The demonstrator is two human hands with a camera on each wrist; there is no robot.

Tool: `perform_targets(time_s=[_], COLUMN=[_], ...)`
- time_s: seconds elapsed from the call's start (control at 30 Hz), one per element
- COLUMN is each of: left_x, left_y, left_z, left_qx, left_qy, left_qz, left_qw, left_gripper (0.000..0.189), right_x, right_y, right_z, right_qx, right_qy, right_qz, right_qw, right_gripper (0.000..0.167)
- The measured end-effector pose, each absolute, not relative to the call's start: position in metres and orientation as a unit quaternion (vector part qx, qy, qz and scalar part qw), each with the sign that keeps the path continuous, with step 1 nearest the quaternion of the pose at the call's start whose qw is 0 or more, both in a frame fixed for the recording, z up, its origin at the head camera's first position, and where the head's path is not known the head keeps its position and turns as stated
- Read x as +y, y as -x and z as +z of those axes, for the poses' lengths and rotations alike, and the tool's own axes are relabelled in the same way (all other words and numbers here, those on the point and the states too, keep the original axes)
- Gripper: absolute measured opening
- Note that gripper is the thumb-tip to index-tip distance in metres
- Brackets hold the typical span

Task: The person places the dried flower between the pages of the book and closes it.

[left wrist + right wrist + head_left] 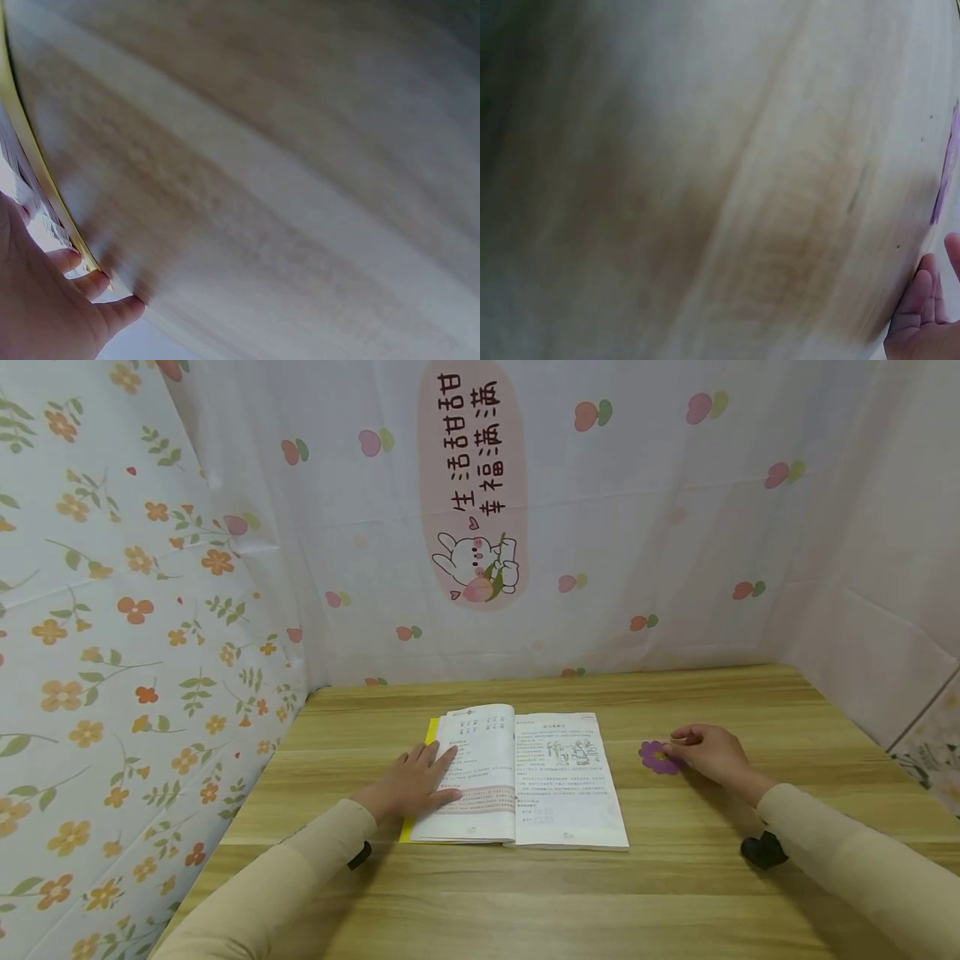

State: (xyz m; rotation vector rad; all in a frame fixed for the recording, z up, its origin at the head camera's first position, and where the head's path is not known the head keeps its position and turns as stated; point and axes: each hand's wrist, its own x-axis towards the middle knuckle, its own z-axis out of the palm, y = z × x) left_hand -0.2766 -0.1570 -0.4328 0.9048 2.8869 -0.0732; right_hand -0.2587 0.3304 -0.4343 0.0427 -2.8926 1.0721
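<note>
An open book (562,810) with printed pages lies on the table, a yellow cover edge showing at its left. My left hand (411,783) rests on the left page, fingers spread and thumb pointing across the lower text. In the left wrist view, the fingertips (96,283) reach over the book's yellow edge (37,142) toward the wood. To the right of the book lies a flat purple flower-shaped piece (658,758) with a yellowish centre. My right hand (708,753) is at its right side, thumb overlapping it in the head view. The right wrist view shows thumb and fingers (922,296) apart, beside the purple edge (946,169).
The wood-grain table (480,902) runs back to a white curtain (645,527) with printed hearts and a rabbit panel. A flowered curtain (135,635) hangs along the left. Black wrist straps (763,850) show beneath the sleeves.
</note>
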Motion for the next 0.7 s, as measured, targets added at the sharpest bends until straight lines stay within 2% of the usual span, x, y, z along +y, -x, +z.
perform_targets(time_s=[0.27,0.7], left_x=[-0.1583,-0.1582], left_y=[0.2791,0.2784], left_z=[-0.4358,-0.4355], left_qx=[0.951,0.951], left_qy=[-0.302,-0.304], left_qz=[-0.030,-0.027], left_qw=[0.056,0.052], left_gripper=[0.082,0.082], right_x=[0.3283,0.3256], right_y=[0.2585,0.2578], right_z=[-0.4350,-0.4380], right_qx=[-0.940,-0.941], right_qy=[-0.014,-0.034], right_qz=[0.339,0.331], right_qw=[0.031,0.056], right_gripper=[0.048,0.033])
